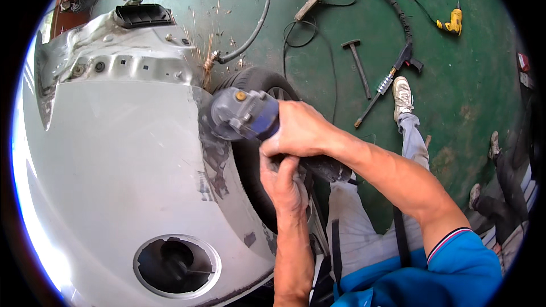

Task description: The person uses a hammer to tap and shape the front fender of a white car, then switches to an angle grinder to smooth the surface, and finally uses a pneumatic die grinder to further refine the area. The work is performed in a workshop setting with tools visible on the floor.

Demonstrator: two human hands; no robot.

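One grey body panel [142, 136] fills the zone from 7 to 10 o'clock of the view; its dark-patched edge runs beside the tyre [259, 79], which shows near 11 o'clock. The power grinder [244, 112] sits over that edge at 10 o'clock, just off centre, its dark tail pointing to 4 o'clock. Expected handling: heavy for its length, rigid, weighted toward the grey head, liable to slip in a loose hold. Grasp by the blue housing and tail; keep fingers clear of the blurred head. Right hand [301, 128]: wrapped round the housing behind the head, knuckles up, elbow bent toward 4 o'clock. Left hand [287, 187]: below it, at 6 o'clock, thumb raised beneath the tool; its fingers are largely hidden, so their closure cannot be told.
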